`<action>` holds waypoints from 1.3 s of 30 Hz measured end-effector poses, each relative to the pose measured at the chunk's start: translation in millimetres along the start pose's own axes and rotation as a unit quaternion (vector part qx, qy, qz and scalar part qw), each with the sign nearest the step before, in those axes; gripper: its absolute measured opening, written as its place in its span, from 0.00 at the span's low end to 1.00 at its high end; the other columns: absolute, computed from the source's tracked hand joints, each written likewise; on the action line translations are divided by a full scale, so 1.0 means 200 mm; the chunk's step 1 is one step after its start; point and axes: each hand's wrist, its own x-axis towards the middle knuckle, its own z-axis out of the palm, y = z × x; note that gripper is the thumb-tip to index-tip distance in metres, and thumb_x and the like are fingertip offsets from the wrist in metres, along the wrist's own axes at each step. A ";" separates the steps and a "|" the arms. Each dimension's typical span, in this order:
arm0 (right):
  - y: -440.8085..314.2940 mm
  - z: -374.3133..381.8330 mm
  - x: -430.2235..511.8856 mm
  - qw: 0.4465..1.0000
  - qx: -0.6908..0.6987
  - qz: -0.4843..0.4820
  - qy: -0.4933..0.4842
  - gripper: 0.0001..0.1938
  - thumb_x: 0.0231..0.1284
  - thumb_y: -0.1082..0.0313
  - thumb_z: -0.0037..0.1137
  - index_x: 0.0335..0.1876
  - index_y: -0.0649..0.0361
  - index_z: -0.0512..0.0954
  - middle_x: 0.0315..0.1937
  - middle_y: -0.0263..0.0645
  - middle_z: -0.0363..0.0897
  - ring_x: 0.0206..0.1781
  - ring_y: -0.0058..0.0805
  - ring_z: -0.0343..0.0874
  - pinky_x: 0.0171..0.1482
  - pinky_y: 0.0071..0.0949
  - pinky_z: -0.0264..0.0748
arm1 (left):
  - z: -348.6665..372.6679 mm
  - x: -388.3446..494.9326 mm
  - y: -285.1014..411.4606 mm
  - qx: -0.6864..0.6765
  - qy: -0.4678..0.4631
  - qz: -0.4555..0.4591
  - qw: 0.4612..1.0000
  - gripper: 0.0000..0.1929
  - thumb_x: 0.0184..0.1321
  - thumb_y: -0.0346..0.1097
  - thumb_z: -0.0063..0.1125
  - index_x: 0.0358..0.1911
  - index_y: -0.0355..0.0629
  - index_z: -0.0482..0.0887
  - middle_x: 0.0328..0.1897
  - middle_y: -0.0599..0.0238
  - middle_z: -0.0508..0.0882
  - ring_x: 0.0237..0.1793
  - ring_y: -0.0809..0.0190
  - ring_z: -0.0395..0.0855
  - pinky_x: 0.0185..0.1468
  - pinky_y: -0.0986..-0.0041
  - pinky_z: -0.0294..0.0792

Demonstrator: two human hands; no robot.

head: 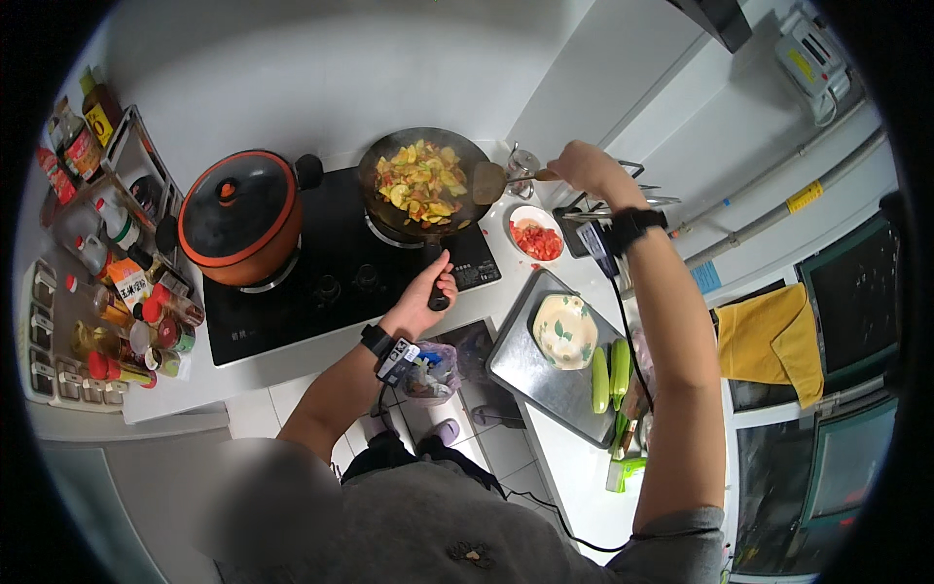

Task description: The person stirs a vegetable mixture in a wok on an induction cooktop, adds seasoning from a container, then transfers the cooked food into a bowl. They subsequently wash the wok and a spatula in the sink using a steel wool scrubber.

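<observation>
My left hand (425, 292) grips the handle of a dark wok (376, 157) on the right burner. Sliced yellow-green vegetables with red bits (422, 181) lie in the wok. My right hand (584, 168) is closed on the wooden handle of a metal spatula (489, 182), whose blade is over the wok's right rim. Just below the spatula, right of the wok, stands a white bowl (527, 214) with chopped tomatoes (538, 241). A glass jar or pot (522, 162) stands behind the spatula's shaft.
A lidded orange pot (244, 219) sits on the black cooktop's (292, 321) left burner. Sauce bottles and spice jars (149, 314) crowd the left counter. At right, a metal tray (540, 387) holds a floral plate (564, 332) and green zucchini (619, 365). A bag-lined bin (430, 379) is below.
</observation>
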 end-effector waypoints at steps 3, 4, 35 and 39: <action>0.02 0.02 0.08 0.992 0.082 0.073 -0.061 0.19 0.61 0.55 0.52 0.26 0.68 0.78 0.14 0.38 0.70 0.14 0.32 0.67 0.17 0.34 0.60 | -0.01 -0.06 0.08 0.014 -0.009 -0.037 0.999 0.11 0.63 0.32 0.62 0.28 0.48 0.70 0.21 0.78 0.70 0.20 0.78 0.68 0.24 0.87 0.63; 0.03 0.06 0.10 0.987 0.116 0.086 -0.074 0.19 0.61 0.56 0.52 0.25 0.67 0.77 0.13 0.35 0.67 0.12 0.28 0.63 0.15 0.31 0.56 | -0.01 -0.08 0.11 0.023 -0.014 -0.050 0.998 0.11 0.62 0.30 0.60 0.28 0.48 0.70 0.21 0.78 0.71 0.20 0.78 0.69 0.24 0.87 0.63; 0.92 0.76 -1.08 0.695 0.687 0.205 -0.053 0.14 0.68 0.56 0.56 0.43 0.61 0.78 0.16 0.20 0.61 0.13 0.09 0.52 0.15 0.14 0.45 | -0.01 -0.62 -0.28 0.145 0.052 -0.091 0.984 0.09 0.66 0.28 0.48 0.48 0.40 0.68 0.24 0.77 0.67 0.19 0.79 0.64 0.21 0.86 0.57; 1.06 0.79 -1.27 0.713 0.661 0.230 -0.038 0.14 0.68 0.56 0.56 0.44 0.60 0.79 0.17 0.20 0.61 0.13 0.09 0.53 0.15 0.13 0.46 | 0.02 -0.60 -0.41 0.172 0.093 -0.104 0.975 0.09 0.66 0.29 0.49 0.47 0.40 0.69 0.24 0.77 0.66 0.19 0.80 0.62 0.19 0.86 0.54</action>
